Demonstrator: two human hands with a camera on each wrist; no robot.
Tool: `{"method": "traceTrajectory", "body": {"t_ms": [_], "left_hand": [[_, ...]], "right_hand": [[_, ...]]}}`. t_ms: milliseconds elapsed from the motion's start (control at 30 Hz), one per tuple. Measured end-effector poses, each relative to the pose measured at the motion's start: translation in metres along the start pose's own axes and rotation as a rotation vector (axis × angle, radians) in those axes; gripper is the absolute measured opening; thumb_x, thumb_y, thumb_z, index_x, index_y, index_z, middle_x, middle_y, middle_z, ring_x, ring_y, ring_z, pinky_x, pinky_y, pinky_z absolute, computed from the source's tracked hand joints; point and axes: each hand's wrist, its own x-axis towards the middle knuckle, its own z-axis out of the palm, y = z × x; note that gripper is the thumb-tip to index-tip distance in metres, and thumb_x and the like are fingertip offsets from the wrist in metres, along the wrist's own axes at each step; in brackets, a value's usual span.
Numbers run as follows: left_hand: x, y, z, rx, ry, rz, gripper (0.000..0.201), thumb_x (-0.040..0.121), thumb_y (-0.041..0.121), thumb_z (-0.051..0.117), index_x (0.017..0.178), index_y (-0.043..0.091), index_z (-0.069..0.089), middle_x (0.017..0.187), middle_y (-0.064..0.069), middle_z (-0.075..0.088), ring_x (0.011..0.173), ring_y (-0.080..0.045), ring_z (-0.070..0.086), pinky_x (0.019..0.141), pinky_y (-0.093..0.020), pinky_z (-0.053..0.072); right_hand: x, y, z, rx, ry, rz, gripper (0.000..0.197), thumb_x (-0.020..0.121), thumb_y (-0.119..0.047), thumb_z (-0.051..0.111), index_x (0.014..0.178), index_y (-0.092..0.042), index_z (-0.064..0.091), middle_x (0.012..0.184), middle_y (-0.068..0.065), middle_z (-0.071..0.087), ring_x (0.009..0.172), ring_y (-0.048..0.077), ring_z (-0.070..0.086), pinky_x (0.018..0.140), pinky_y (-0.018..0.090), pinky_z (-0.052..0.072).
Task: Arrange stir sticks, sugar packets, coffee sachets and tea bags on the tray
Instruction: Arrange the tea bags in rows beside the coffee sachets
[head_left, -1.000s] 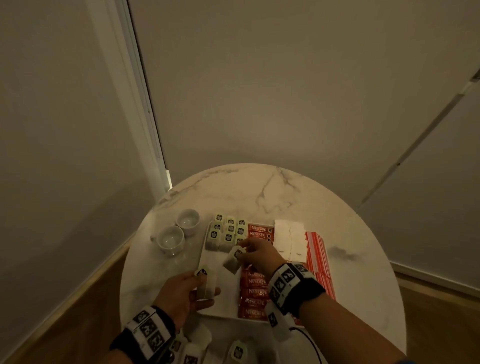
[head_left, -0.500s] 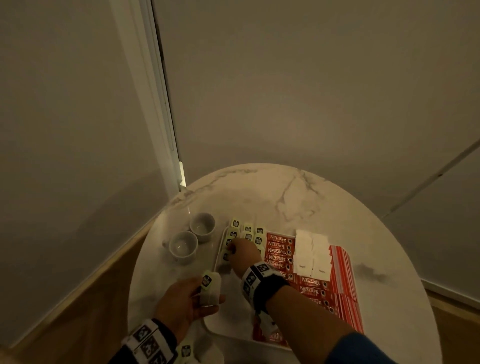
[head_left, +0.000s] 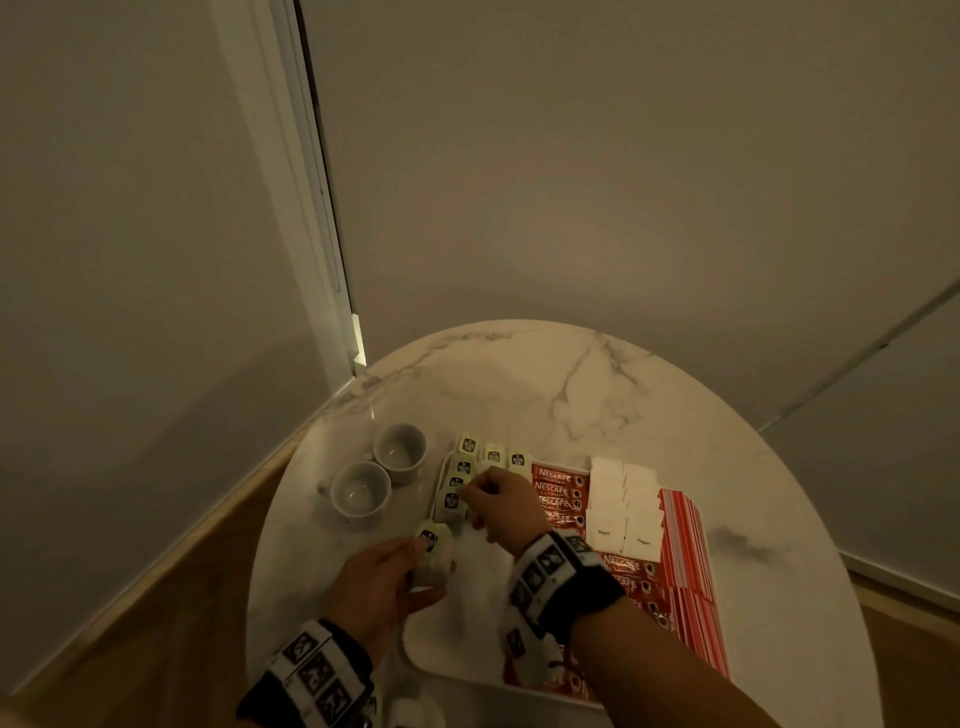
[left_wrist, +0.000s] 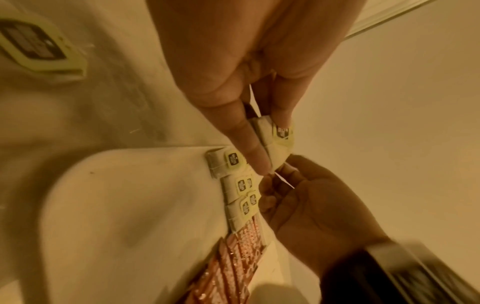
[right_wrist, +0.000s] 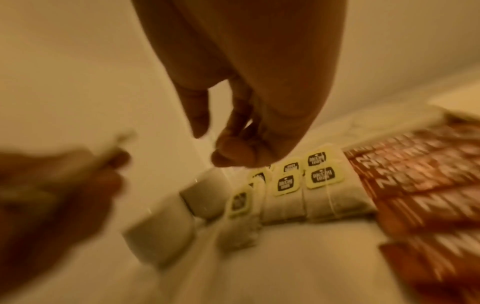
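Observation:
A white tray (head_left: 467, 639) lies on the round marble table (head_left: 571, 374). Rows of tea bags (head_left: 470, 457) fill its far left corner, also seen in the right wrist view (right_wrist: 319, 185). Beside them lie red coffee sachets (head_left: 561, 491), white sugar packets (head_left: 623, 499) and red-striped stir sticks (head_left: 680, 545). My left hand (head_left: 415, 561) pinches one tea bag (head_left: 432, 558) between thumb and fingers (left_wrist: 278, 144), just left of the tray. My right hand (head_left: 475, 493) hovers over the tea bag rows with curled fingers (right_wrist: 228, 156); nothing shows between them.
Two small white cups (head_left: 361, 491) (head_left: 400, 452) stand left of the tray, close to the tea bags. More loose tea bags (head_left: 410, 712) lie at the near table edge under my left wrist. Walls close in behind the table.
My right hand carried a tea bag to the rows and set it down at the near end of the left column. My left hand moved slightly toward the tray with its tea bag.

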Motion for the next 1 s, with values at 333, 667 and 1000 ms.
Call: {"method": "traceTrajectory", "body": {"t_ms": [333,667,1000], "left_hand": [[-0.005,0.001,0.020,0.058,-0.052,0.071,0.016,0.090,0.001,0.055,0.102,-0.002,0.065,0.091,-0.022,0.072,0.081,-0.029,0.068,0.069,-0.038,0.056],[-0.009,-0.009,0.026,0.206,-0.071,0.135,0.015,0.093,0.009,0.054,0.096,0.003,0.068,0.091,-0.020,0.071,0.083,-0.032,0.070,0.069,-0.040,0.058],[0.025,-0.034,0.026,0.352,-0.089,-0.004,0.040,0.083,0.002,0.066,0.116,0.017,0.050,0.106,-0.017,0.064,0.086,-0.030,0.070,0.062,-0.035,0.055]], "right_hand": [[-0.057,-0.002,-0.020,0.304,-0.169,-0.090,0.002,0.087,-0.005,0.065,0.089,-0.006,0.064,0.075,0.006,0.063,0.059,0.012,0.057,0.054,0.024,0.047],[-0.068,0.000,-0.033,0.123,-0.170,-0.145,0.012,0.089,-0.020,0.066,0.095,-0.009,0.067,0.086,0.009,0.069,0.065,0.011,0.061,0.059,0.024,0.052],[-0.036,0.020,-0.029,-0.225,-0.084,-0.029,0.019,0.081,-0.010,0.070,0.068,-0.022,0.061,0.075,-0.008,0.060,0.074,0.005,0.057,0.073,0.020,0.050]]}}
